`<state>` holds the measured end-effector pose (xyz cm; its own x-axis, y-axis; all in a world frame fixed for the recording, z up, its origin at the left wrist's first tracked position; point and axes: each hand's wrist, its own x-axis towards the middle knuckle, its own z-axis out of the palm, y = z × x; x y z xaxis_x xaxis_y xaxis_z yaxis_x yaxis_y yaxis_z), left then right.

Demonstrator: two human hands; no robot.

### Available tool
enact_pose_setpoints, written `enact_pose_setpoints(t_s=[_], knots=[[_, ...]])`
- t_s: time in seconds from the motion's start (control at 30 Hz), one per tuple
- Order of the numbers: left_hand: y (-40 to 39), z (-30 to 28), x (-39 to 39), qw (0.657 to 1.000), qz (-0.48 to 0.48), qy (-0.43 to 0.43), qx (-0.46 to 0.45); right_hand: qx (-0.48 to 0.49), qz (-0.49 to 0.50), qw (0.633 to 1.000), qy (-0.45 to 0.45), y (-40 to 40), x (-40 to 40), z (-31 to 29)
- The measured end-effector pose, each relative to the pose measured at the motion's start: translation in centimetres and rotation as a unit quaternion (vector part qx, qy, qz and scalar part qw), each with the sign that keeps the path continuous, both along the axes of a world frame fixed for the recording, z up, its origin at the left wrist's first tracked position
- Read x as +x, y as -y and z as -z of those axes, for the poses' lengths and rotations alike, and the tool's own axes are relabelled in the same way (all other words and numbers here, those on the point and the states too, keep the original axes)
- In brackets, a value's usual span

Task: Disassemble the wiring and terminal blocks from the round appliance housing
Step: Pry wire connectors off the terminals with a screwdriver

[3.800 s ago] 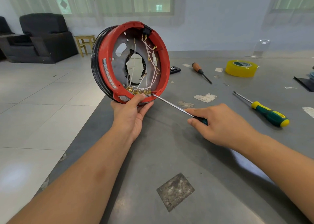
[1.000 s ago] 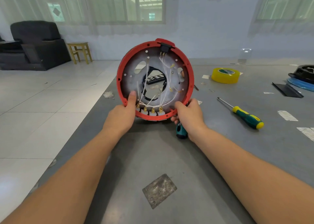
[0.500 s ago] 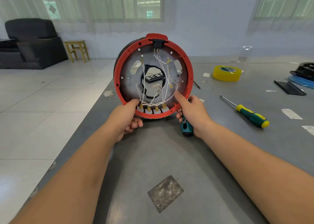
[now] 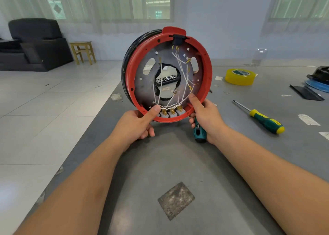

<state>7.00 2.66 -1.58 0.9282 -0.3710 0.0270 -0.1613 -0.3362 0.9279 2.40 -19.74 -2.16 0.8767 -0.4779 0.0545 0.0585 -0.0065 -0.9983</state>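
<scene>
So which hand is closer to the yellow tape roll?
Right. The right hand grips the red housing's lower right edge, on the side of the tape roll; the left hand grips its lower left.

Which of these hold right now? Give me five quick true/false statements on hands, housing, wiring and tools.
1. Both hands hold the round housing upright at its lower rim. True.
2. The right hand holds nothing else. False: it also grips a teal-handled screwdriver.
3. White wires are still attached inside. True.
4. The yellow tape roll sits inside the housing. False: it lies on the table, to the right.
5. The left hand pulls a terminal block free. False: its thumb rests beside them.
</scene>
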Motion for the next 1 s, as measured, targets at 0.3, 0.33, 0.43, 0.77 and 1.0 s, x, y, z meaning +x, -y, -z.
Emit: enact_pose_setpoints(t_s=[0.3, 0.33, 0.43, 0.77, 1.0], knots=[[-0.1, 0.6, -0.6, 0.999, -0.005, 0.014, -0.046, 0.026, -0.001, 1.0, -0.012, 0.2, -0.1, -0.3], [0.1, 0.6, -0.6, 0.999, -0.019, 0.017, -0.04, 0.027, 0.0, 1.0, -0.015, 0.2, 0.0, -0.3], [0.5, 0.7, -0.5, 0.998, -0.051, 0.015, -0.033, 0.027, 0.007, 0.999, -0.026, 0.3, 0.0, -0.3], [1.2, 0.9, -0.5, 0.99, -0.13, 0.039, -0.049, 0.084, -0.035, 0.995, -0.039, 0.7, -0.7, -0.5], [1.1, 1.0, -0.6, 0.984, -0.141, 0.106, 0.015, 0.105, -0.041, 0.993, -0.024, 1.1, -1.1, 0.2]])
